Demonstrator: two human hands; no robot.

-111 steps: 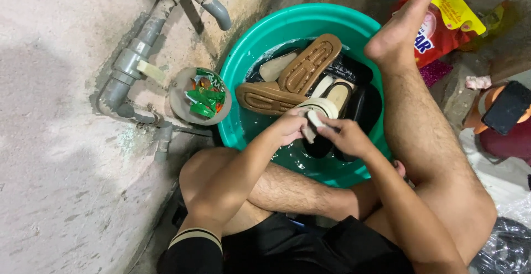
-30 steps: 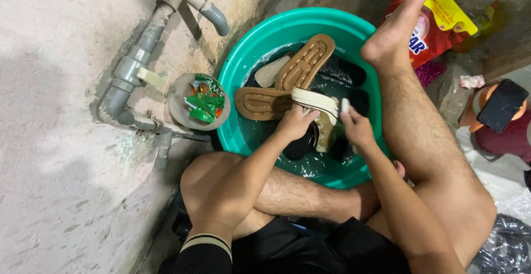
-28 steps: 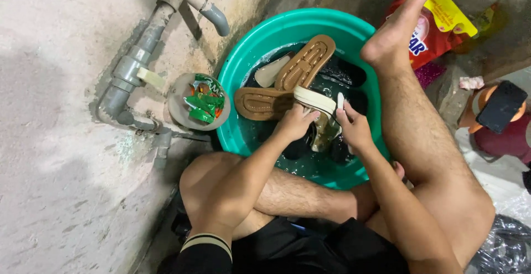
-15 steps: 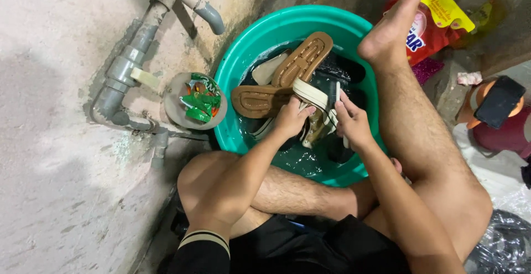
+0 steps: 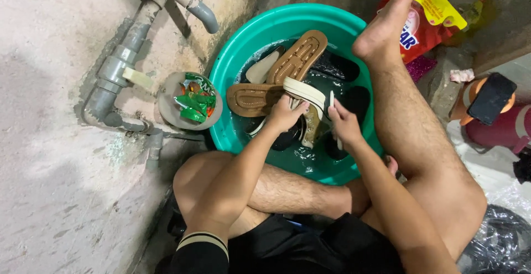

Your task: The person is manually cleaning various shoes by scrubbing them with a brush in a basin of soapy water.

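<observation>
Here, from the head camera looking down, a person sits on the ground with bare legs around a green basin (image 5: 232, 72) full of dark water. The left hand (image 5: 285, 116) is curled shut around a sandal with a cream strap (image 5: 305, 94), holding it up just over the water near the middle of the basin. The right hand (image 5: 344, 124) is close beside it, with its fingers closed on a thin white brush (image 5: 332, 99) that sticks up and touches the sandal. 2 brown sandals (image 5: 276, 75) rest sole up against the far side of the basin, one lying across the other. Dark shoes (image 5: 340, 66) sit low in the water behind them. Left of the basin, a small grey bowl (image 5: 166, 105) holds green packets. A grey pipe with a tap (image 5: 202, 14) runs along the wall above it. A red and yellow soap bag (image 5: 431, 22) lies past the raised right foot (image 5: 387, 25). A dark phone (image 5: 491, 98) rests on an orange thing at the right.
</observation>
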